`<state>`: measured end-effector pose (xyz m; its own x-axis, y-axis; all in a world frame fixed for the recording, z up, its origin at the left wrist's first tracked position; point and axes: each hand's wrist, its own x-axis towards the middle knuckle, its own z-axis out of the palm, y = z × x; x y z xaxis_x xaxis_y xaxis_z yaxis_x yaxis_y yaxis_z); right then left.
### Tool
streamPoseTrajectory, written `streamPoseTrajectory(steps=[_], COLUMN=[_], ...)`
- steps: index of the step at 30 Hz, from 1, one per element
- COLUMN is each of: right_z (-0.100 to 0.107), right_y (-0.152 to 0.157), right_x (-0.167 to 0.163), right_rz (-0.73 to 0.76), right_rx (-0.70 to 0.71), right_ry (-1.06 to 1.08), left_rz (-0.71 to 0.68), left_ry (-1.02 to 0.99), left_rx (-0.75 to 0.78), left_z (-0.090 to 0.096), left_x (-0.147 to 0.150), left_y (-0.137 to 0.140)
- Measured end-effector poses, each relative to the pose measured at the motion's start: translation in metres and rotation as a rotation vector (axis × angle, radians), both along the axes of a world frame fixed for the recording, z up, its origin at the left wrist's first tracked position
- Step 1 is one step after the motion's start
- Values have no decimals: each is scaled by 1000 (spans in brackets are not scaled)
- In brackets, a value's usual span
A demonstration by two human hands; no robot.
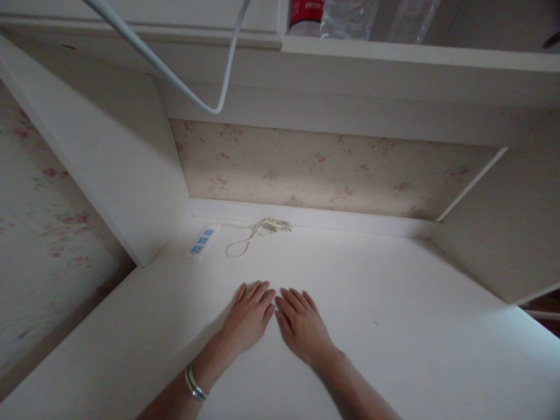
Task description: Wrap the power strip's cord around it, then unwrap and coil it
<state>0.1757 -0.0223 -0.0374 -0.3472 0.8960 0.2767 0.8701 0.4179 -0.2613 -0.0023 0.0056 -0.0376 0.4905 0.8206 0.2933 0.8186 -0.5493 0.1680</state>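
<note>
Palm down on the white desktop (350, 262), my left hand (248, 316) lies flat with its fingers stretched forward. My right hand (303, 322) rests flat just to the right of it, fingers also extended. The two thumbs and index fingers nearly meet in the middle. Neither hand holds anything. Silver bangles (195, 384) circle my left wrist. Beyond the left hand, towards the back left, a white power strip (202, 242) with blue socket faces lies at a slant. Its cream cord (258, 230) is bundled and looped next to it, near the back wall.
Side panels (114, 157) rise at left and right, with flowered wallpaper (324, 169) behind. A shelf edge (394, 55) overhangs the desk, carrying a red-labelled bottle (305, 14) and clear plastic packaging (347, 17). A pale cable (175, 84) hangs in a loop at the upper left.
</note>
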Motion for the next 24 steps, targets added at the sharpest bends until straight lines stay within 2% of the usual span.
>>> streamPoseTrajectory(steps=[24], right_z=[1], right_y=[0], right_x=[1], right_rz=[7], right_rx=[1], right_ry=[-7], left_rz=[-2], left_ry=[-2], left_rx=[19], left_z=[1], left_x=[1], left_y=[-1])
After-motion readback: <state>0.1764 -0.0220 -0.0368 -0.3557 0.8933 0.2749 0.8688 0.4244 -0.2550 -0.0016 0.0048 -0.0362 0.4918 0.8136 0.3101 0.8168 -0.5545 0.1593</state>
